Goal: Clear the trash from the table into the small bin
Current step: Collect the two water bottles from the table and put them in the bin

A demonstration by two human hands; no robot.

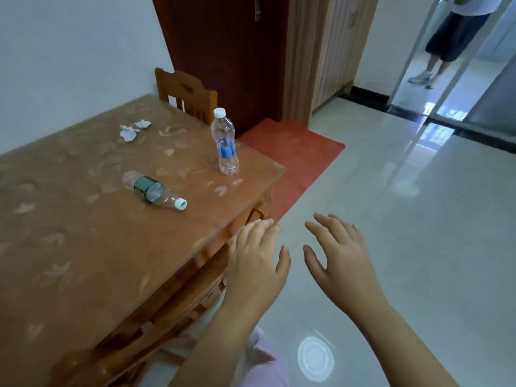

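1. Bench (pixel 83 247): wooden, under a clear leaf-patterned cover; it carried all the trash seen.
2. Chair (pixel 185 92): wooden, tucked against the bench's far end.
3. Your left hand (pixel 257 263): beside the bench's right edge, holding nothing. Whether it touched the wood could not be told.
4. Your right hand (pixel 340 258): farther off the bench's right edge, over the floor, fingers (pixel 329 227) spread and loose, holding nothing.
5. Upright bottle (pixel 224 143): clear, blue label, white cap, standing near the bench's far right corner.
6. Lying bottle (pixel 152 190): clear, green label, on its side mid-bench, cap pointing toward the right edge.
7. Paper scraps (pixel 131 129): crumpled, white, toward the bench's far end, well apart from both bottles.
8. Small bin: not in view.

Step, as judged: you stood at the start of a pick, nothing lifted. The next move called for a reach over the bench to a bottle, the fingers closing round its body, and for finding the bin.
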